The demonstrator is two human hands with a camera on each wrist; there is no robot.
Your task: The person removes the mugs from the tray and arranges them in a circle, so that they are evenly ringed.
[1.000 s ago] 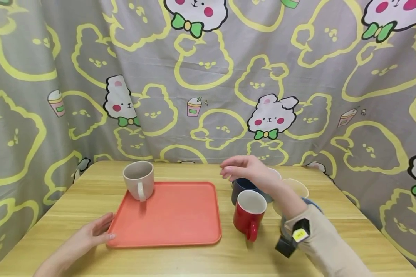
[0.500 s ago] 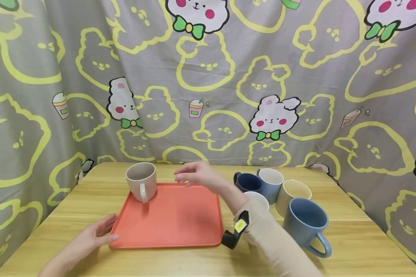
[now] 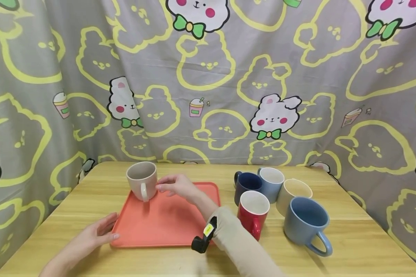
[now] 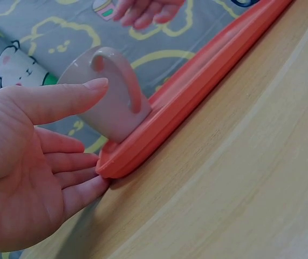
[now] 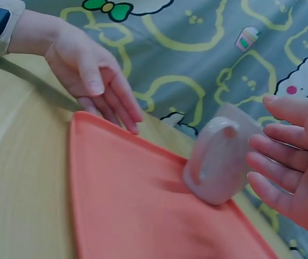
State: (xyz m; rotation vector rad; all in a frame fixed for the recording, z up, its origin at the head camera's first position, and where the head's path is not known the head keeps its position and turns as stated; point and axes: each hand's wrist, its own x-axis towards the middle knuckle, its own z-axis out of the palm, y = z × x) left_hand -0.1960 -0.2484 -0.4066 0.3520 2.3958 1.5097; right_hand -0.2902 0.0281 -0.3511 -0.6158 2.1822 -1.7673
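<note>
Six mugs [image 3: 141, 180], one tray [image 3: 166, 221]

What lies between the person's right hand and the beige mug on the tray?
Nothing. In the right wrist view the right hand is open beside the beige mug, with only a narrow gap above the bare orange tray between them.

Orange tray [image 3: 170, 227] mostly bare; beige mug [image 3: 141, 180] blocks far-left corner; five-mug cluster [image 3: 260, 200] crowds right.
</note>
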